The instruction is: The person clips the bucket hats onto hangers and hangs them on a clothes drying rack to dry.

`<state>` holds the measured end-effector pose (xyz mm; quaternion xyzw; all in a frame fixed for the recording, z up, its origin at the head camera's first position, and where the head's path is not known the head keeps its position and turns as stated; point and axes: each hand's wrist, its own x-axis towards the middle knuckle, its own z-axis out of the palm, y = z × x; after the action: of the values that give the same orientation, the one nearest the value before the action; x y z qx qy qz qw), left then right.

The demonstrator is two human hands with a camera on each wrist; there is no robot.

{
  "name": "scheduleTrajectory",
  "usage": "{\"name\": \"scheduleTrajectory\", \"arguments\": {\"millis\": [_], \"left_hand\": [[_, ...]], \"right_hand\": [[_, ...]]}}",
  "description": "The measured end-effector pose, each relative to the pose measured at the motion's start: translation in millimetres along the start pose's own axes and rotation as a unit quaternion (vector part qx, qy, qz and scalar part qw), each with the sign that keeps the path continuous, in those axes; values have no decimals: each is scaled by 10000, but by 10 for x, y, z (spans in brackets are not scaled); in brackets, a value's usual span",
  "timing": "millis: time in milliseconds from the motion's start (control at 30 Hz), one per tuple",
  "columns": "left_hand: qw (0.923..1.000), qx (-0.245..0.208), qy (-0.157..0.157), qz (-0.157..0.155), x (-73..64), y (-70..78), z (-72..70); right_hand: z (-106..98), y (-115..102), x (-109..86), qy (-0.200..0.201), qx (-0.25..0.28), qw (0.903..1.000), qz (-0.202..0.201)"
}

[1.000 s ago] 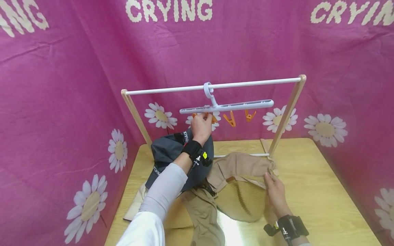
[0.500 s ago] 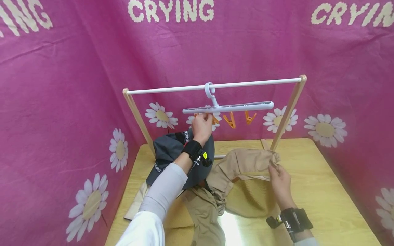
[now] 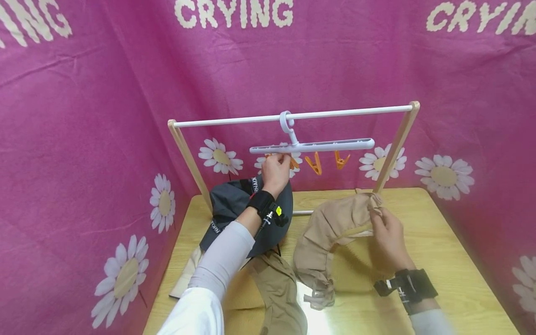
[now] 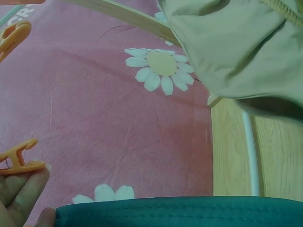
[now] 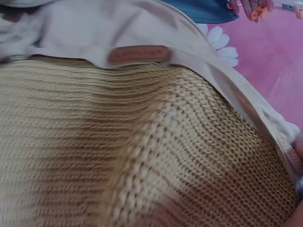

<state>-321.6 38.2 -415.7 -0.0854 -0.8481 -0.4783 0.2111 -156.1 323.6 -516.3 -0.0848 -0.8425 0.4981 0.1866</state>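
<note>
My left hand (image 3: pixel 276 174) is raised under the pale blue hanger (image 3: pixel 311 147), its fingertips pinching an orange clip (image 4: pixel 21 158). Behind and below that wrist is a dark grey cap (image 3: pixel 229 202) with lettered bands; its stitched brim (image 4: pixel 180 211) crosses the bottom of the left wrist view. On the right, my right hand (image 3: pixel 389 237) grips the edge of a beige sun hat (image 3: pixel 335 221) by its cloth rim. The right wrist view shows the hat's ribbed tan knit (image 5: pixel 142 127) and a brown label (image 5: pixel 139 54). A second beige hat (image 3: pixel 278 288) lies on the table below my left forearm.
The hanger hooks over the white rod (image 3: pixel 351 113) of a wooden-legged rack (image 3: pixel 395 149). More orange clips (image 3: pixel 314 163) dangle from it, right of my left hand. A cream cloth piece (image 3: pixel 186 274) lies at the left table edge. Pink curtain (image 3: pixel 347 60) surrounds the wooden table (image 3: pixel 444 260).
My right hand has moved right and slightly up, drawing the beige sun hat away from the dark cap and the second hat. The left hand stays at the clip.
</note>
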Motion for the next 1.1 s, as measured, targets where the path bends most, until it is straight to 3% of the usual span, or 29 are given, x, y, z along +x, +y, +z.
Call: {"name": "scheduleTrajectory", "arguments": {"millis": [367, 600, 800, 900, 1100], "left_hand": [[9991, 0, -416, 114, 28, -23, -66], [9980, -156, -605, 21, 33, -28, -77], [9968, -368, -711, 8, 29, -59, -82], [9962, -466, -734, 4, 32, -71, -81], [9942, -671, -839, 48, 35, -88, -70]], "right_hand": [[-55, -174, 177, -887, -186, 9905, -1035], [0, -208, 215, -1367, 36, 9856, -994], [36, -254, 226, -1028, -467, 9835, -1416], [52, -277, 261, -1048, -486, 9821, -1485], [116, -356, 379, -1719, -199, 9711, -1645]]}}
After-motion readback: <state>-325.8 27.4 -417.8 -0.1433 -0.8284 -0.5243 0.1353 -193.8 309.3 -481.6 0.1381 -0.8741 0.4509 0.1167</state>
